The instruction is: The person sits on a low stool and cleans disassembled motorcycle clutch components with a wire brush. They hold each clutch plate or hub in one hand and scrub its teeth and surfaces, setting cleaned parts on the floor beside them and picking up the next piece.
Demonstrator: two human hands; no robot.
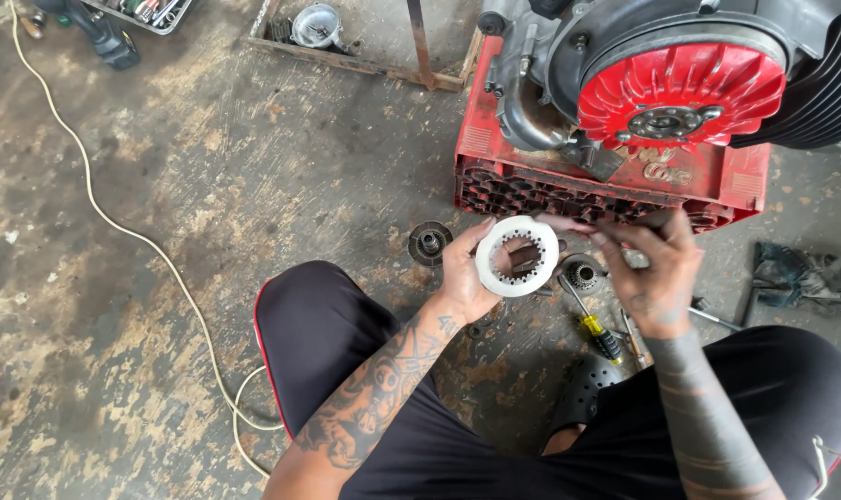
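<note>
Head view: looking down over black-clad knees at two tattooed forearms above a stained, worn concrete floor.

Left hand: cupped under a flat white ring-shaped plate with a toothed inner edge; fingers curled around its left rim, thumb side hidden behind it.

Right hand: raised just beside the ring's right edge; fingertips drawn together, seemingly pinching something small and dark, though too small to tell what.

Ring position: held in the air between both hands, tilted toward the camera, just in front of a red plastic crate.

On the crate: a grey engine with a red finned fan wheel facing outward.

On the floor below the hands: a dark round hub part at left, a small toothed metal gear piece, and a screwdriver with a yellow and black handle.

Further off: a pale cable snaking across the floor; a crumpled dark rag at right.

Risk, as a judgement: ring gripped at one rim only, so a slip could drop it onto the hard floor and chip its teeth; loose small parts lying close to the knees could get kicked away or lost in the grime.
</note>
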